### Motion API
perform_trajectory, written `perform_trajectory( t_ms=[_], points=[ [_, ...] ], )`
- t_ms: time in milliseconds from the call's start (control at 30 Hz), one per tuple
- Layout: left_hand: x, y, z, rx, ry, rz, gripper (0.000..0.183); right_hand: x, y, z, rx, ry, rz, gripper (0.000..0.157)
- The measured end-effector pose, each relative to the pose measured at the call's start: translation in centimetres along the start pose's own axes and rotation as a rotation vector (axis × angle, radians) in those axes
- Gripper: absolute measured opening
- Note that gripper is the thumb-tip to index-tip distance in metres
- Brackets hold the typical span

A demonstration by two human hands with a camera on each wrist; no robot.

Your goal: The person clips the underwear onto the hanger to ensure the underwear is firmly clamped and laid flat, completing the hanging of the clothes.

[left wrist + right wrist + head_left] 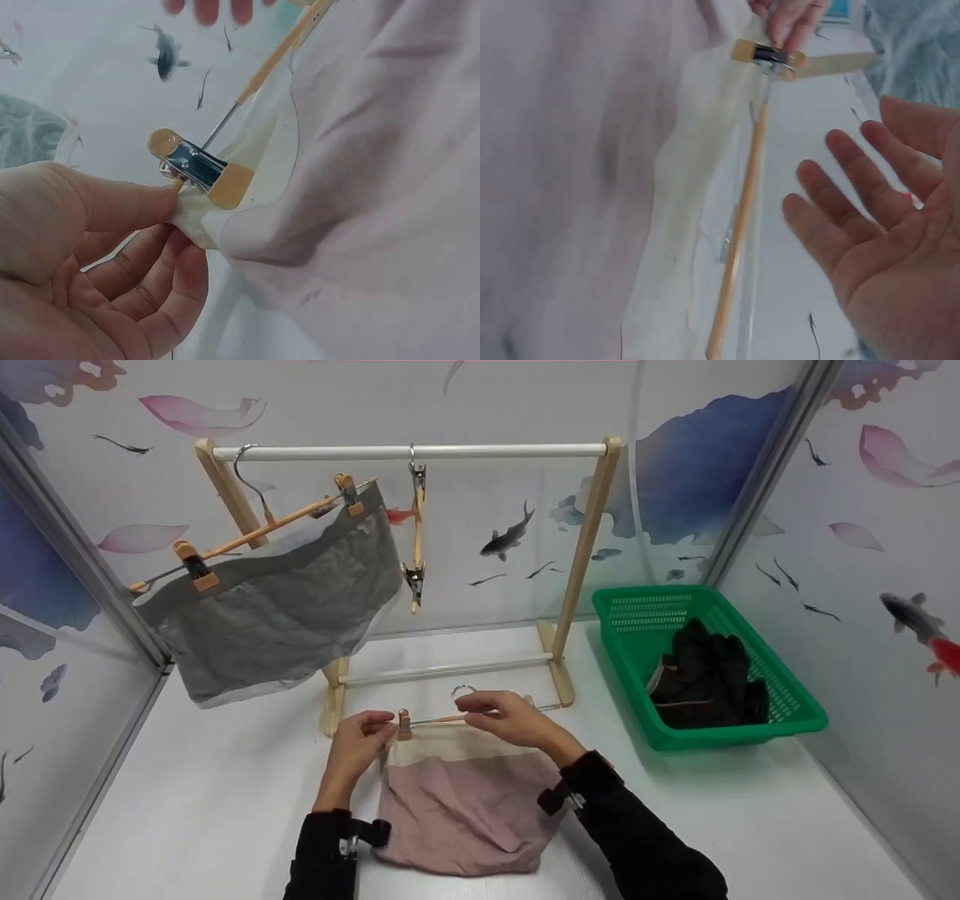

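A pink garment with a cream waistband (465, 810) lies flat on the white table, its waistband along a wooden clip hanger (442, 720). At the hanger's left end, a clip (201, 169) bites the waistband. My left hand (352, 754) pinches the waistband corner beside this clip between thumb and fingers, as the left wrist view shows. Over the hanger's middle, close to its metal hook (463, 690), is my right hand (517, 724). Its fingers are spread and hold nothing in the right wrist view. That hand partly covers the hanger's right side in the head view.
Behind stands a wooden rack with a white rail (510, 451). From it hang a grey garment (285, 600) on a clip hanger and a bare clip hanger (418, 540). A green basket (675, 741) with dark items (705, 675) sits at right.
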State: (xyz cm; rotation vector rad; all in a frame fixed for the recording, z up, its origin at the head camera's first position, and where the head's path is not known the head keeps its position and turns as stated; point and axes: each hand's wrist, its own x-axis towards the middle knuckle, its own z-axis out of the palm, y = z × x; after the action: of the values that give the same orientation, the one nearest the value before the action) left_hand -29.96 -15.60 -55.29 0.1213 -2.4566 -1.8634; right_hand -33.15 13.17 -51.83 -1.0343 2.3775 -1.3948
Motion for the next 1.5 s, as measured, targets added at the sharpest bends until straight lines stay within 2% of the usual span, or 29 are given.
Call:
perform_trajectory(
  t_ms=[267,500,600,700,800,867,967,1067,1200,1300,1400,1500],
  points=[
    [0.1,0.0,0.4,0.054,0.000,0.024,0.019,-4.7,1.2,-2.5,-0.065,0.098,0.116,0.042],
    [-0.1,0.1,0.9,0.109,-0.008,0.062,0.019,-6.9,2.7,-3.3,-0.088,0.148,0.155,0.040],
    [-0.4,0.7,1.1,0.163,-0.001,0.125,0.020,-7.5,3.0,-3.6,-0.118,0.168,0.166,0.037],
    [-0.8,1.8,1.5,0.255,0.039,0.232,0.020,-8.1,3.1,-4.0,-0.152,0.216,0.211,0.033],
    [-1.4,3.4,2.4,0.324,0.070,0.315,0.020,-8.5,3.1,-4.5,-0.180,0.269,0.303,0.031],
    [-1.8,4.5,3.2,0.339,0.056,0.363,0.019,-8.6,3.1,-4.9,-0.184,0.294,0.387,0.033],
    [-2.4,6.1,4.7,0.362,-0.021,0.444,0.020,-8.6,3.1,-5.2,-0.181,0.313,0.504,0.038],
    [-2.8,7.6,6.6,0.425,-0.121,0.491,0.022,-8.4,3.1,-5.3,-0.176,0.304,0.572,0.043],
    [-2.4,9.7,9.1,0.512,-0.284,0.524,0.023,-8.3,3.0,-5.0,-0.147,0.256,0.598,0.051],
    [-1.5,10.8,10.9,0.587,-0.406,0.567,0.025,-8.3,3.1,-4.7,-0.109,0.230,0.608,0.053],
    [-0.5,11.4,12.8,0.668,-0.489,0.561,0.028,-8.3,3.6,-4.4,-0.085,0.230,0.626,0.055],
    [0.4,11.4,14.7,0.731,-0.526,0.528,0.031,-8.3,4.0,-4.2,-0.079,0.229,0.633,0.054]
  ],
)
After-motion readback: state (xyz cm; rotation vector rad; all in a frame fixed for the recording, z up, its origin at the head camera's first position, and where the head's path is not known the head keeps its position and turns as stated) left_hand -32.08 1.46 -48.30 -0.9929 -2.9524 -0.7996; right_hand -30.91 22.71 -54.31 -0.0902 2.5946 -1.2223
